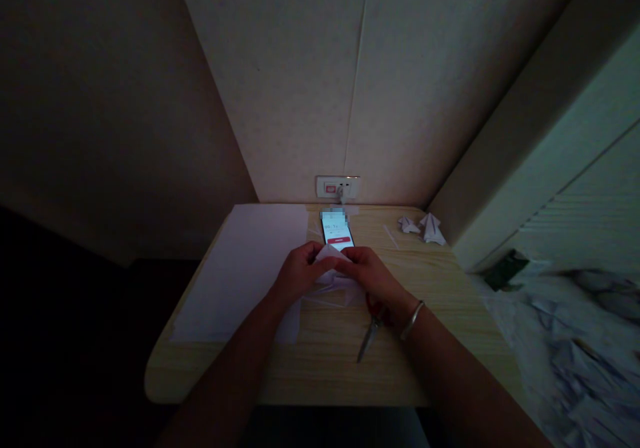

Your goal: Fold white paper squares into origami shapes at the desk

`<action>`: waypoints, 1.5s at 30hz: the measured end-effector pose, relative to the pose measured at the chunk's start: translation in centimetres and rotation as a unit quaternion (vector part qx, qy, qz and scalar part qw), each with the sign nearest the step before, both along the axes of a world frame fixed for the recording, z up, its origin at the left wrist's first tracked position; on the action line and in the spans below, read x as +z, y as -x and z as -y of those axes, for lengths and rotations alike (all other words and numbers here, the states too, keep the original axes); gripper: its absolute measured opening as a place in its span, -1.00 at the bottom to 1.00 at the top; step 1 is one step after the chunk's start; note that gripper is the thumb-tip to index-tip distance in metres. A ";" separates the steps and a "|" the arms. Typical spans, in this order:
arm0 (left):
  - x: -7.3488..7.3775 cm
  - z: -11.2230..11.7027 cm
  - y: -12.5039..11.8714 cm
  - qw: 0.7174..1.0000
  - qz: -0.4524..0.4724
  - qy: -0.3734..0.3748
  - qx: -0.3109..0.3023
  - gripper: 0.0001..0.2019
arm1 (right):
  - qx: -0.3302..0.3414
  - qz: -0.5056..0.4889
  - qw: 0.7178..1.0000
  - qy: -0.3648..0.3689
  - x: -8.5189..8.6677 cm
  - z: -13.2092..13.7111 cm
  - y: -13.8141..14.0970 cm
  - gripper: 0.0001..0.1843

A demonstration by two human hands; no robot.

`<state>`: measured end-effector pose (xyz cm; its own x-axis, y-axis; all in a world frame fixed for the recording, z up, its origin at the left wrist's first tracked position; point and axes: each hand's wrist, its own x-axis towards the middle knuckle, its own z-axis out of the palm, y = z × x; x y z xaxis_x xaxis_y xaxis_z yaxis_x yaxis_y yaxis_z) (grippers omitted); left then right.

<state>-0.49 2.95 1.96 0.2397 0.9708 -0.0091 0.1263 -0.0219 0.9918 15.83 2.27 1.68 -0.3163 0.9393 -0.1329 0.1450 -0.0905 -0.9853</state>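
Between my two hands is a piece of folded white paper (327,276), raised a little above the table. My left hand (299,269) pinches its left side, with the thumb on the near face. On the other side my right hand (373,271) grips it the same way, its thumb pointing inward. Red-handled scissors (371,335) lie partly under my right wrist, blades toward me. Just beyond my fingers a phone (337,227) with a lit screen lies face up. A large white paper sheet or stack (245,255) covers the table's left part.
Two small folded paper shapes (431,228) sit at the back right of the wooden table (320,381). A wall socket (338,187) with a plug is behind the phone. To the right, below the tabletop, lie crumpled or folded papers (590,381) and a dark green packet (506,270).
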 end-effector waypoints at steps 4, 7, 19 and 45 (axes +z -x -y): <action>0.0 -0.1 0.0 0.999 -0.031 0.004 -0.004 -0.75 | -0.005 0.012 1.000 0.002 0.0 0.0 -0.1 -0.61; 0.0 0.0 -0.1 1.000 -0.014 0.010 0.012 -0.75 | -0.008 -0.004 1.000 0.011 0.1 0.0 -0.2 -0.62; 0.2 0.2 0.1 0.999 0.008 0.040 -0.016 -0.75 | -0.031 -0.050 0.997 0.046 -0.8 -0.2 -0.3 -0.74; -0.6 0.8 -1.2 0.986 0.142 0.081 0.020 -0.69 | -0.105 -0.252 0.952 0.138 0.6 -0.2 0.0 -0.79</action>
<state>0.71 2.12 1.37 0.2167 0.9708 -0.1034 -0.1600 0.1398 0.9772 15.85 2.48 2.30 -0.2136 0.9402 -0.2652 -0.3903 -0.3310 -0.8591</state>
